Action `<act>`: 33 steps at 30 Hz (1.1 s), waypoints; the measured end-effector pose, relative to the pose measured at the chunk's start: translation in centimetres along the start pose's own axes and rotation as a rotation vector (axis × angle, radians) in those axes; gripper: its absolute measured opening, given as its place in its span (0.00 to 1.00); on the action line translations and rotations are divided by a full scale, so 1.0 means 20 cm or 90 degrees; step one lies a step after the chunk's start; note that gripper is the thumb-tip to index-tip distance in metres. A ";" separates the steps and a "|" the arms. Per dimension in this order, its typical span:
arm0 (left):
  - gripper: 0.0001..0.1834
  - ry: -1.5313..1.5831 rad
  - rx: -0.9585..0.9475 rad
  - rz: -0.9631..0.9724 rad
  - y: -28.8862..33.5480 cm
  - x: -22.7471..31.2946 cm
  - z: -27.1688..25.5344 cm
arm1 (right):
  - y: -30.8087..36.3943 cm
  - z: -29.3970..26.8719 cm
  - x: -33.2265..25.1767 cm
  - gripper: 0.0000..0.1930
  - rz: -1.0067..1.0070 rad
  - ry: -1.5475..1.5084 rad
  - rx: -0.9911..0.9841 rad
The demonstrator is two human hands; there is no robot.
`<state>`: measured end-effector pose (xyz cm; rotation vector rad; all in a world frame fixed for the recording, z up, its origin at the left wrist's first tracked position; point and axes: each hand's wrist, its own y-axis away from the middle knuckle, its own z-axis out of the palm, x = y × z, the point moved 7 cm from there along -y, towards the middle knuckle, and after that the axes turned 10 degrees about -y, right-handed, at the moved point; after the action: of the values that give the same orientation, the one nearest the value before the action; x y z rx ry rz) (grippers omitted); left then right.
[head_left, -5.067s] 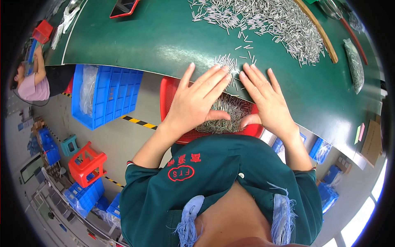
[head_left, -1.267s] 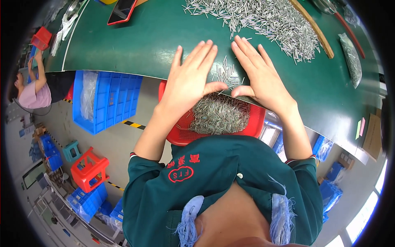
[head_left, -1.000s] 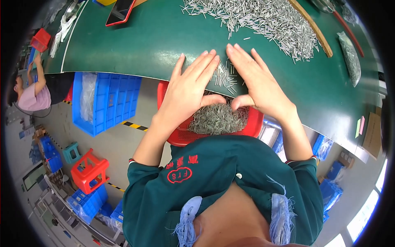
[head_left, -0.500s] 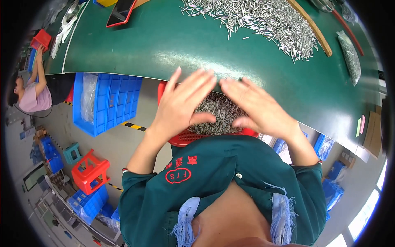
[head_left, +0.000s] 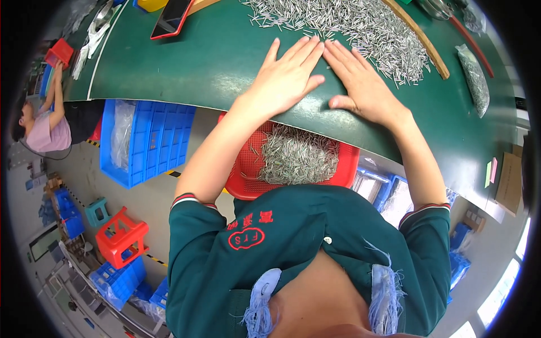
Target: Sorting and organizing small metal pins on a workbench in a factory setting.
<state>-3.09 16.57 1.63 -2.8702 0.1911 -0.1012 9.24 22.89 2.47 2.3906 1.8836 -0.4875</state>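
Note:
My left hand (head_left: 285, 76) lies flat over the green tabletop (head_left: 197, 67), fingers stretched forward and thumb out to the side. Beside it is my right hand (head_left: 360, 84), also open, its fingertips meeting those of the left. Both sets of fingertips reach the near edge of a heap of short silvery metal pins (head_left: 383, 42). Below the table edge, against my body, sits a red perforated plastic basket (head_left: 239, 180). A pile of similar pins (head_left: 298, 155) fills much of it. Neither hand grips anything.
A wooden strip (head_left: 420, 31) borders the heap on the right, with a clear bag of pins (head_left: 473, 81) beyond it. A red-edged phone (head_left: 172, 19) lies at the far left. Blue crates (head_left: 149, 141) and a red stool (head_left: 121, 236) stand left; another person (head_left: 48, 129) works there.
Both hands have moved forward from above the basket to the heap's near edge on the table. The basket's pins are now more exposed.

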 end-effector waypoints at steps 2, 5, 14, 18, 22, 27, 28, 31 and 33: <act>0.42 -0.009 -0.011 0.024 0.13 0.06 -0.05 | 0.05 0.01 -0.09 0.57 -0.019 -0.060 -0.027; 0.49 0.045 -0.064 -0.002 0.27 0.12 -0.10 | 0.12 0.02 -0.23 0.60 -0.020 -0.096 -0.055; 0.56 0.049 -0.040 -0.055 0.44 0.19 -0.13 | 0.16 0.04 -0.34 0.64 0.011 -0.169 -0.079; 0.51 0.100 0.026 -0.089 0.50 0.12 -0.19 | 0.23 -0.02 -0.30 0.59 0.050 -0.245 -0.007; 0.45 0.076 0.033 -0.124 0.62 0.08 -0.21 | 0.35 -0.04 -0.28 0.60 0.120 -0.174 0.001; 0.41 0.045 0.029 -0.096 0.64 0.16 -0.22 | 0.36 -0.02 -0.34 0.58 0.128 -0.118 -0.014; 0.40 0.065 0.036 -0.075 0.63 0.19 -0.22 | 0.35 -0.02 -0.37 0.56 0.113 -0.146 -0.021; 0.39 0.093 0.047 -0.055 0.61 0.23 -0.22 | 0.34 -0.02 -0.39 0.56 0.086 -0.176 -0.028; 0.38 0.098 0.051 -0.061 0.58 0.23 -0.22 | 0.33 -0.02 -0.40 0.56 0.082 -0.182 -0.029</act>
<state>-0.36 3.75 3.14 -2.7911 0.0771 -0.3402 13.92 13.85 4.08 2.2529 1.5940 -0.7215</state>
